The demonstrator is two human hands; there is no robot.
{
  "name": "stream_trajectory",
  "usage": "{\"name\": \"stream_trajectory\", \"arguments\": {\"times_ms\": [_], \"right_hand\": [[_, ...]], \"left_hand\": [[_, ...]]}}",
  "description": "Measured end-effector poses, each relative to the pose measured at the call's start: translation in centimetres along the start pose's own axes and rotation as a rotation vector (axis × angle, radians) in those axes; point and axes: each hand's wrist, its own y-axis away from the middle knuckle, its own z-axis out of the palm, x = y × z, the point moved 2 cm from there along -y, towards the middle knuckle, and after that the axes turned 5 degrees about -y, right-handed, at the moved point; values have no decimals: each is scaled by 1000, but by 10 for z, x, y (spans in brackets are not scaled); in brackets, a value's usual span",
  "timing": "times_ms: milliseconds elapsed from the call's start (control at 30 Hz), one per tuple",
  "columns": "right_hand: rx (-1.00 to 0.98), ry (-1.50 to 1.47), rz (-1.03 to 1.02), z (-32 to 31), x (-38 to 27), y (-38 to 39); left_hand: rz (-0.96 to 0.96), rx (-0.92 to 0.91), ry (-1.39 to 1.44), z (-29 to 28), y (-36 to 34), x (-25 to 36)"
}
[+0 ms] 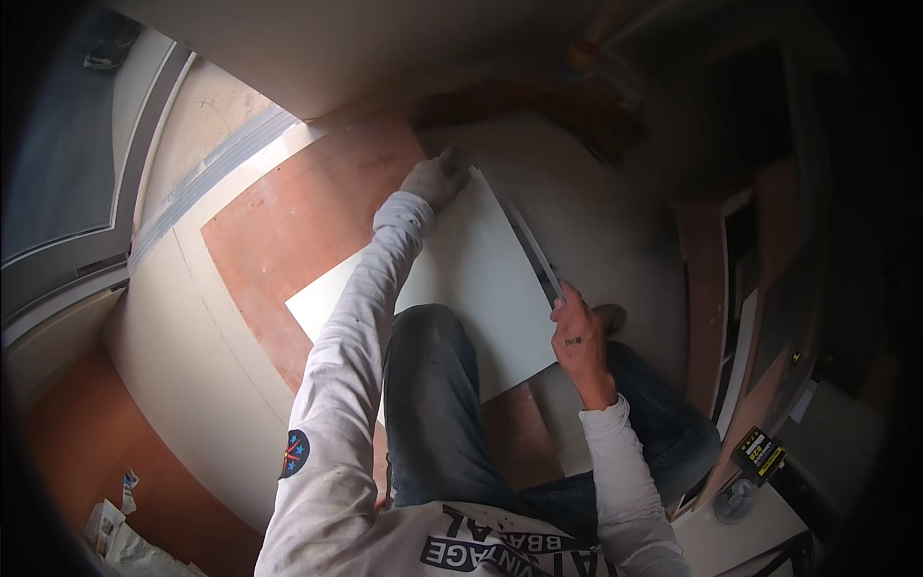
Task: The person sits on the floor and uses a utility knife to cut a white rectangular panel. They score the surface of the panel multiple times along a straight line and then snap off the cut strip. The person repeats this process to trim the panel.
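A white rectangular board lies tilted in front of me, across a reddish-brown sheet and partly under my left knee. My left hand, greyish as if gloved, is closed over the board's far edge near its far corner; its fingertips are in shade. Along the board's right edge runs a long thin strip, dark with a pale rim. My right hand is bare and wraps round the strip's near end, by the board's right side. What the strip is exactly cannot be made out.
Beneath the board spreads a reddish-brown sheet on a pale floor. A glass door frame stands at the left. Crumpled paper lies lower left. Panels lean at the right, near a black-and-yellow box and a clear roll.
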Motion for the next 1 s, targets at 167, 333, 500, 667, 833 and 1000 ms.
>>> {"name": "stream_trajectory", "arguments": {"times_ms": [167,333,500,667,833,1000], "right_hand": [[-36,18,-61,19,-4,15],[-52,55,-95,43,6,6],[-27,57,-128,59,4,-10],[-36,111,-174,60,-7,-35],[-107,230,-116,56,-26,-48],[-106,246,-92,56,-22,-47]], "left_hand": [[321,-196,-333,25,-58,-17],[771,-171,-804,24,-56,-3],[-300,-398,657,9,-41,6],[42,-441,409,15,-71,-18],[152,-335,97,23,-79,-21],[33,-400,172,22,-77,-17]]}}
